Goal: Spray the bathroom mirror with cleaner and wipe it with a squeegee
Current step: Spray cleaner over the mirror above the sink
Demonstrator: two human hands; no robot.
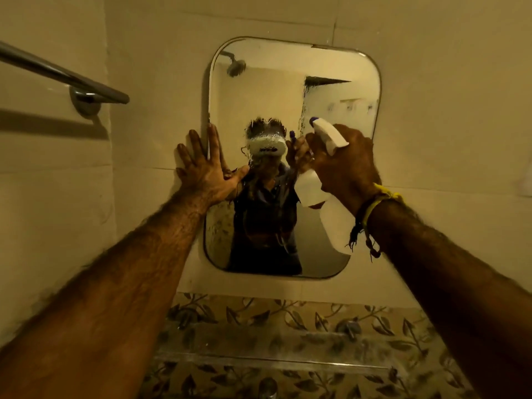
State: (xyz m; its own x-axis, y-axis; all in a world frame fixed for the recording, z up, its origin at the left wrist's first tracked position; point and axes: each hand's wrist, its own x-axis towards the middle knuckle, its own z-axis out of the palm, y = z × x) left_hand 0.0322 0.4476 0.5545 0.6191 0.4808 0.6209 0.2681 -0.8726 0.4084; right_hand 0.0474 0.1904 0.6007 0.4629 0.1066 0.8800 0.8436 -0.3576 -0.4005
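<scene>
right hand [342,165] up in front of the mirror [288,90], grip wrapped around the neck of the white spray bottle [331,226], the blue-tipped nozzle aimed at the glass, close to its right half. that looks like the spraying step in hand: a wet, foamy patch sits on the centre of the mirror and a hazy film runs down its upper right part, so cleaner is already on the glass. whether a finger is squeezing the trigger, i cannot tell; the hand hides it.

left hand [205,165] is spread flat, fingers open, palm straddling the mirror's left edge, part on glass, part on the wall tile [144,197]. my guess: it braces the body for the reach and steadies the mirror. it holds nothing.

no squeegee anywhere in view, so the wipe is not yet begun.

around the mirror: a metal towel rail [66,73] up to its left on the side wall, well clear of both arms. below the mirror, a clear shelf [273,361] in front of leaf-patterned tiles. a yellow thread band [383,200] circles the right wrist. the left palm covers a bit of glass that the spray will miss.
</scene>
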